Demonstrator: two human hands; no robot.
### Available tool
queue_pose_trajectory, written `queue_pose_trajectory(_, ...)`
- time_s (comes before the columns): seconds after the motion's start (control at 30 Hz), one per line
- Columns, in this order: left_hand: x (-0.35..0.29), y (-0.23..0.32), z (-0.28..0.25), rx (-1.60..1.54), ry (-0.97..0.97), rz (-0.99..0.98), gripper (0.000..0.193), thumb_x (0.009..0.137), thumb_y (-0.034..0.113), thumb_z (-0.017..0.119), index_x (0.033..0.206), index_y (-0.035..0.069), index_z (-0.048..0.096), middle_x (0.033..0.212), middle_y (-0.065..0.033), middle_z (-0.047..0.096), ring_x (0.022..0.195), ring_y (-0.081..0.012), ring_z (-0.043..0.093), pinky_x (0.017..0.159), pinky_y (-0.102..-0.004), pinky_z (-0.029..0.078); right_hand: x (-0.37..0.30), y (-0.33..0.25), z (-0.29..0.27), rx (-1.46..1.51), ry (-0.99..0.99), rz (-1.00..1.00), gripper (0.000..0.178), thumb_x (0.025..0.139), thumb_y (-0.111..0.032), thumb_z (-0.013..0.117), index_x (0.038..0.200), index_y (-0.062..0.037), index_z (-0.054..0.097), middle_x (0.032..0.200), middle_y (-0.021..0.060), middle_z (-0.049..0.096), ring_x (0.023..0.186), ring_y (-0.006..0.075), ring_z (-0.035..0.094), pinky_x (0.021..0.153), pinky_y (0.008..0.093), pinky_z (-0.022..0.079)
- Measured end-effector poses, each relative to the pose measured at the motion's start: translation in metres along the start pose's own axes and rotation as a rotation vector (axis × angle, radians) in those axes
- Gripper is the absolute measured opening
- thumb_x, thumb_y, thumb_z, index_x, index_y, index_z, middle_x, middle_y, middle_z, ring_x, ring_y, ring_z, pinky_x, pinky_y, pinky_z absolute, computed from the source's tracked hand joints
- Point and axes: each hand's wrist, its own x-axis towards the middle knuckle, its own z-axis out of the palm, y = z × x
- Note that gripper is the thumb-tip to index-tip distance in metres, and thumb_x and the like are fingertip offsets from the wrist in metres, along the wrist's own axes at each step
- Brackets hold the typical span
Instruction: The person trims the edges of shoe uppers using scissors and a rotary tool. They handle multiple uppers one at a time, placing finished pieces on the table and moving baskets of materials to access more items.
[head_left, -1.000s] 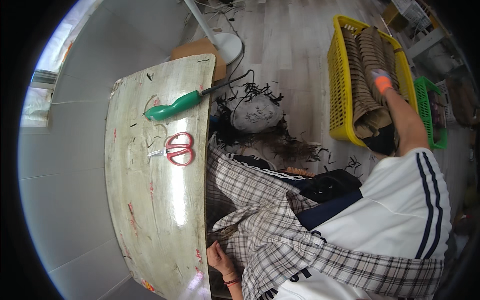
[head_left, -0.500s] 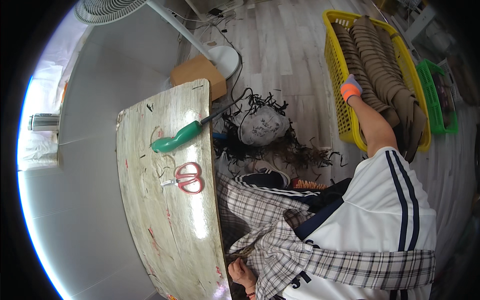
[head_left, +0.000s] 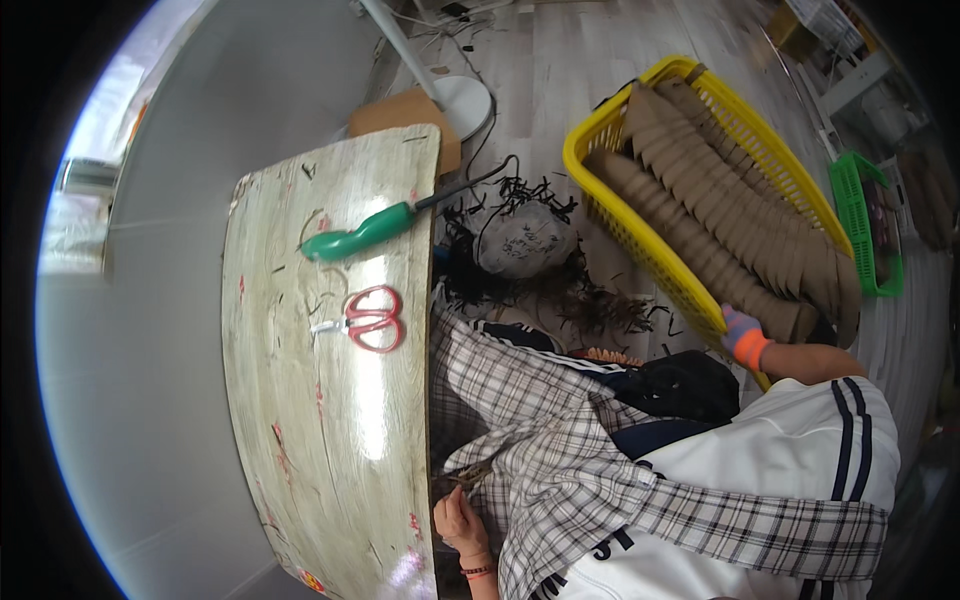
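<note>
My right hand (head_left: pixel 745 338), in a lilac-grey glove with an orange cuff, grips the near left rim of a yellow plastic basket (head_left: pixel 655 270). Rows of stacked brown curved pieces (head_left: pixel 715 190) fill that basket. Close to the table edge, my bare left hand (head_left: pixel 460 522) is held low with curled fingers, by a small brownish thing among the plaid cloth. Whether the fingers hold it is hidden. On the wood-pattern table (head_left: pixel 300 400) lie red-handled scissors (head_left: pixel 374 320) and a green-handled tool (head_left: pixel 360 235) with a dark cord.
A clear bag (head_left: pixel 525 240) sits on the floor amid dark scraps (head_left: pixel 600 305). Behind the table stand a cardboard box (head_left: pixel 400 108) and a white round fan base (head_left: pixel 465 108). A green basket (head_left: pixel 865 225) is at the far right. A grey wall (head_left: pixel 160 400) borders the table.
The yellow basket has been drawn toward me and turned, its far end swinging left in view. My right hand has come nearer with it. The whole view has shifted slightly.
</note>
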Motion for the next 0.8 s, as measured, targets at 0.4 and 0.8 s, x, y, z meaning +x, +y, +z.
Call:
queue_pose_trajectory(0.4,0.096,0.053,0.013,-0.233,0.183,0.331,0.016,0.082,-0.002,0.064,0.098,0.002,0.066,0.080,-0.0108,0.061,0.070,-0.0270,0.056,0.060,-0.0345,0.045,0.067,-0.134,-0.042,0.032,-0.150,-0.470,0.076,0.075,-0.033,0.069,0.139,-0.0071,0.038,0.117,0.0213,0.059,0.105,0.0367,0.059,0.086,0.0426,0.048)
queue_pose_trajectory(0.8,0.157,0.087,0.035,-0.398,0.240,0.367,0.014,0.081,-0.003,0.064,0.094,0.002,0.067,0.077,-0.0098,0.060,0.067,-0.0254,0.056,0.059,-0.0339,0.045,0.157,-0.267,0.008,-0.064,0.056,-0.494,0.039,0.077,-0.016,0.060,0.110,0.0040,0.054,0.077,0.0184,0.067,0.068,0.0361,0.067,0.055,0.0454,0.051)
